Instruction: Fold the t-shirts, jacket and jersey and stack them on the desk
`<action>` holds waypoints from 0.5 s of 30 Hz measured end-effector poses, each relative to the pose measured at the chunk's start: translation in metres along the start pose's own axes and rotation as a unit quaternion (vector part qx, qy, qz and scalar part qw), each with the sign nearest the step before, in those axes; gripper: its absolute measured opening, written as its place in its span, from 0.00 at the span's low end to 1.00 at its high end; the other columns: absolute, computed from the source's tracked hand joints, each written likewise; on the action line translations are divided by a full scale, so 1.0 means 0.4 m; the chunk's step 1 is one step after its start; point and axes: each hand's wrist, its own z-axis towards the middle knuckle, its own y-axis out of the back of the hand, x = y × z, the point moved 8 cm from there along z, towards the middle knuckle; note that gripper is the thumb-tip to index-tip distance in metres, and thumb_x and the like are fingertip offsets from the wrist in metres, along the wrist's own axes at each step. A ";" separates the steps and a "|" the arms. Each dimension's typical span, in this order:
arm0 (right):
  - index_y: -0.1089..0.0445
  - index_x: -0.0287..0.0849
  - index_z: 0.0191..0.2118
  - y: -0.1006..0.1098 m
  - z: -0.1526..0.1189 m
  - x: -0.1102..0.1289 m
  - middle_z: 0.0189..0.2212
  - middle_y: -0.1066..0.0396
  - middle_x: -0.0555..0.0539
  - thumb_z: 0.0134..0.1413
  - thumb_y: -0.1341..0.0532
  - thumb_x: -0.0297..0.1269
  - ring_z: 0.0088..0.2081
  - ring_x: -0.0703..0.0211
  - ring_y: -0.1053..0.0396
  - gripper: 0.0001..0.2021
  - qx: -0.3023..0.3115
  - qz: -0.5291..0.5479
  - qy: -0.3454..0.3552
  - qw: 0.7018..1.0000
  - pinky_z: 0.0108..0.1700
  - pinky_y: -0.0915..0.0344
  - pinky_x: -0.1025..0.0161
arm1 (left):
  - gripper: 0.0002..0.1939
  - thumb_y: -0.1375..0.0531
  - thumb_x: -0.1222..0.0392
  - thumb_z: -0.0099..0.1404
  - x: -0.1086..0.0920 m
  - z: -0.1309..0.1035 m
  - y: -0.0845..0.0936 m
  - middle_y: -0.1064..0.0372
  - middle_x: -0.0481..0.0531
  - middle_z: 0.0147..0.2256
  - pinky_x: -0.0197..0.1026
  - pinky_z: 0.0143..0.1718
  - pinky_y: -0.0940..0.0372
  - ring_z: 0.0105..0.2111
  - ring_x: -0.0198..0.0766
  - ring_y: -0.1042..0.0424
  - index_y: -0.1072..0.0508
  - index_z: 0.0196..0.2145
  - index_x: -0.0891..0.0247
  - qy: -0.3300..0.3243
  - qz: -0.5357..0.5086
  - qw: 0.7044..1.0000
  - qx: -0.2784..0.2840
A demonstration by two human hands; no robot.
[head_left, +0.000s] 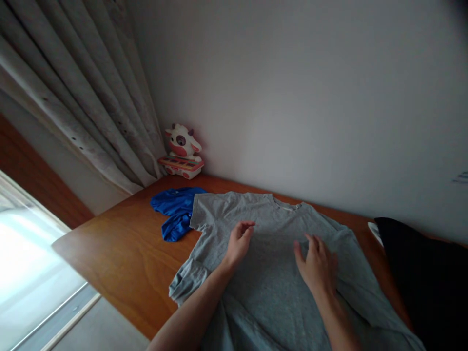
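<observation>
Nearest to me, two bare forearms reach in over the cloth. The left hand (239,243) has its fingers loosely curved, the thumb close to the forefinger, and I see nothing in its grasp. The right hand (317,263) is more relaxed and spread, thumb well away from the fingers, and it's holding nothing either. Both are over the chest of a heather-grey, short-sleeved cotton T-shirt (274,273), well apart from each other; whether the fingertips brush the fabric, I can't tell from here.

The shirt lies spread on a glossy orange-brown wooden table (135,258), its round collar towards the wall. Its near left edge is rumpled into a bunch beside the left forearm, and creases run along its right side.

Over on the right sits a black piece of cloth (424,282), with a bit of white material (375,233) poking out at its edge. A shiny blue crumpled garment (177,207) lies right against the left sleeve. Farther back, in the corner, stands a white-and-red plastic cow toy with a little keyboard (183,151), next to a pale, pleated fabric curtain (98,97) and the plain grey-white wall (292,97).
</observation>
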 end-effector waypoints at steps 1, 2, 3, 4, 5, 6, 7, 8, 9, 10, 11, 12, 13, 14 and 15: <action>0.29 0.36 0.53 0.013 -0.002 0.028 0.54 0.29 0.28 0.66 0.49 0.48 0.56 0.37 0.31 0.23 -0.019 0.041 0.030 0.999 0.59 0.40 0.36 | 0.12 0.42 0.53 0.67 0.002 0.002 0.007 0.23 0.56 0.47 0.44 0.47 0.29 0.46 0.42 0.23 0.27 0.45 0.58 0.010 -0.021 1.000 -0.008; 0.29 0.38 0.51 0.024 -0.004 0.051 0.50 0.27 0.32 0.66 0.47 0.47 0.52 0.41 0.29 0.20 -0.032 0.081 0.054 0.995 0.57 0.37 0.42 | 0.12 0.43 0.52 0.68 0.003 0.005 0.016 0.24 0.57 0.50 0.44 0.48 0.29 0.47 0.41 0.23 0.27 0.46 0.58 0.020 -0.046 0.999 -0.019; 0.28 0.40 0.49 0.030 -0.008 0.067 0.48 0.26 0.34 0.66 0.46 0.46 0.50 0.44 0.28 0.17 -0.040 0.116 0.073 0.990 0.56 0.35 0.46 | 0.14 0.43 0.51 0.69 0.002 0.010 0.030 0.25 0.58 0.51 0.44 0.48 0.28 0.48 0.41 0.23 0.28 0.47 0.59 0.027 -0.074 0.996 -0.036; 0.28 0.41 0.47 0.033 -0.012 0.078 0.46 0.25 0.36 0.65 0.45 0.45 0.49 0.46 0.28 0.15 -0.042 0.144 0.088 0.985 0.54 0.34 0.48 | 0.15 0.44 0.51 0.70 0.000 0.016 0.050 0.25 0.58 0.52 0.45 0.48 0.28 0.48 0.41 0.23 0.30 0.49 0.59 0.030 -0.104 0.992 -0.061; 0.29 0.42 0.47 0.032 -0.017 0.083 0.45 0.25 0.37 0.65 0.44 0.43 0.48 0.47 0.28 0.13 -0.040 0.165 0.097 0.981 0.53 0.33 0.49 | 0.15 0.46 0.51 0.71 -0.002 0.024 0.079 0.25 0.59 0.52 0.45 0.49 0.28 0.48 0.41 0.23 0.31 0.51 0.58 0.031 -0.130 0.986 -0.098; 0.29 0.42 0.46 0.030 -0.022 0.083 0.44 0.25 0.38 0.65 0.44 0.43 0.47 0.48 0.28 0.12 -0.035 0.180 0.103 0.978 0.53 0.33 0.50 | 0.16 0.47 0.52 0.71 -0.005 0.031 0.117 0.25 0.59 0.51 0.45 0.49 0.28 0.48 0.40 0.23 0.32 0.53 0.58 0.030 -0.144 0.978 -0.146; 0.29 0.43 0.45 0.026 -0.026 0.080 0.43 0.26 0.39 0.65 0.44 0.42 0.47 0.48 0.28 0.11 -0.029 0.193 0.106 0.975 0.53 0.33 0.50 | 0.15 0.48 0.54 0.72 -0.007 0.038 0.162 0.24 0.58 0.49 0.45 0.49 0.28 0.47 0.40 0.22 0.34 0.54 0.57 0.030 -0.145 0.968 -0.201; 0.29 0.43 0.45 0.022 -0.029 0.075 0.42 0.26 0.39 0.65 0.44 0.41 0.47 0.49 0.29 0.11 -0.024 0.204 0.107 0.973 0.52 0.33 0.50 | 0.16 0.50 0.55 0.73 -0.009 0.042 0.212 0.24 0.58 0.48 0.45 0.49 0.28 0.47 0.39 0.22 0.34 0.55 0.57 0.031 -0.128 0.956 -0.261; 0.29 0.43 0.44 0.019 -0.031 0.068 0.42 0.26 0.39 0.65 0.44 0.41 0.47 0.49 0.29 0.10 -0.020 0.213 0.104 0.971 0.52 0.32 0.49 | 0.16 0.51 0.57 0.73 -0.014 0.044 0.265 0.24 0.58 0.46 0.45 0.48 0.28 0.47 0.39 0.22 0.36 0.57 0.56 0.031 -0.097 0.942 -0.319; 0.29 0.43 0.44 0.017 -0.032 0.062 0.42 0.26 0.39 0.65 0.44 0.41 0.46 0.48 0.29 0.10 -0.017 0.220 0.099 0.970 0.52 0.32 0.49 | 0.18 0.51 0.58 0.73 -0.018 0.047 0.312 0.25 0.59 0.47 0.46 0.49 0.28 0.48 0.40 0.23 0.38 0.59 0.57 0.034 -0.075 0.931 -0.357; 0.29 0.43 0.44 0.016 -0.032 0.056 0.41 0.26 0.39 0.65 0.44 0.41 0.46 0.48 0.29 0.10 -0.015 0.227 0.094 0.969 0.52 0.32 0.49 | 0.21 0.52 0.60 0.73 -0.023 0.049 0.354 0.26 0.60 0.49 0.46 0.51 0.29 0.50 0.40 0.24 0.41 0.61 0.57 0.035 -0.056 0.921 -0.384; 0.29 0.43 0.43 0.015 -0.031 0.052 0.41 0.26 0.39 0.65 0.44 0.41 0.46 0.48 0.29 0.10 -0.013 0.232 0.088 0.969 0.52 0.32 0.49 | 0.23 0.53 0.61 0.72 -0.026 0.051 0.393 0.28 0.61 0.52 0.47 0.52 0.30 0.52 0.41 0.26 0.44 0.63 0.58 0.035 -0.036 0.914 -0.403; 0.29 0.43 0.43 0.014 -0.030 0.049 0.41 0.26 0.39 0.65 0.45 0.41 0.46 0.48 0.29 0.10 -0.010 0.236 0.084 0.968 0.52 0.32 0.49 | 0.24 0.53 0.62 0.71 -0.030 0.051 0.425 0.30 0.62 0.54 0.47 0.54 0.31 0.55 0.41 0.27 0.45 0.64 0.58 0.035 -0.018 0.909 -0.414; 0.29 0.43 0.43 0.012 -0.029 0.048 0.41 0.26 0.39 0.65 0.45 0.42 0.46 0.48 0.29 0.10 -0.007 0.239 0.080 0.968 0.51 0.32 0.49 | 0.25 0.52 0.62 0.70 -0.033 0.050 0.451 0.32 0.62 0.56 0.47 0.55 0.32 0.56 0.42 0.29 0.44 0.64 0.59 0.034 0.005 0.907 -0.421; 0.29 0.44 0.42 0.010 -0.028 0.047 0.41 0.26 0.39 0.64 0.45 0.42 0.46 0.48 0.29 0.11 -0.004 0.241 0.078 0.967 0.51 0.32 0.49 | 0.25 0.50 0.62 0.69 -0.037 0.048 0.470 0.33 0.62 0.57 0.46 0.55 0.32 0.57 0.43 0.30 0.43 0.62 0.59 0.032 0.032 0.906 -0.422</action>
